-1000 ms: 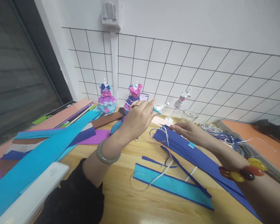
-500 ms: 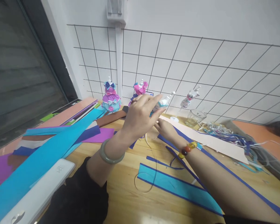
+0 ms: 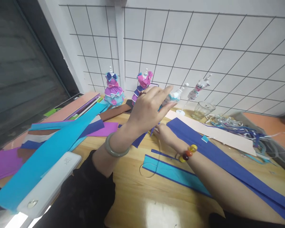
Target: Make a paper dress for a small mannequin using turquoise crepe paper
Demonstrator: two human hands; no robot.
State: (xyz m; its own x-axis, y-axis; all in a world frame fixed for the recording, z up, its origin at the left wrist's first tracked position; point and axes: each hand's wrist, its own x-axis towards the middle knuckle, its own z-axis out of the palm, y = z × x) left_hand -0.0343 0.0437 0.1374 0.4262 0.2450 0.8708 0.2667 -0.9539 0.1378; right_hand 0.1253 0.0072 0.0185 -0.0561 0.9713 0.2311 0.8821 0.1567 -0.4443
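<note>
My left hand (image 3: 149, 106) is raised in the middle, with its thumb and fingers around a small white dress form (image 3: 174, 96) that leans to the right. A bit of light blue covers its body, and its lower part is hidden by my hand. My right hand (image 3: 166, 134) is just below, fingertips pinched together beside a small dark blue scrap (image 3: 154, 129); whatever lies between them is hidden. A thin pale cord (image 3: 160, 147) hangs near those fingertips and loops on the wooden table (image 3: 133, 193). Under my right forearm runs a broad dark blue strip (image 3: 192, 137).
Two dressed forms, a purple-blue one (image 3: 114, 95) and a pink one (image 3: 144, 79), stand by the wall grid. A patterned form (image 3: 199, 88), a glass (image 3: 201, 110) and tangled ribbons (image 3: 225, 123) are right. Light blue strips (image 3: 59, 139) and a white device (image 3: 49, 183) lie left.
The camera view has tilted down, so the scene sits higher. The dark blue strip under my right arm shows broader now. A blue scrap now shows at my right fingertips. My left hand keeps its pose.
</note>
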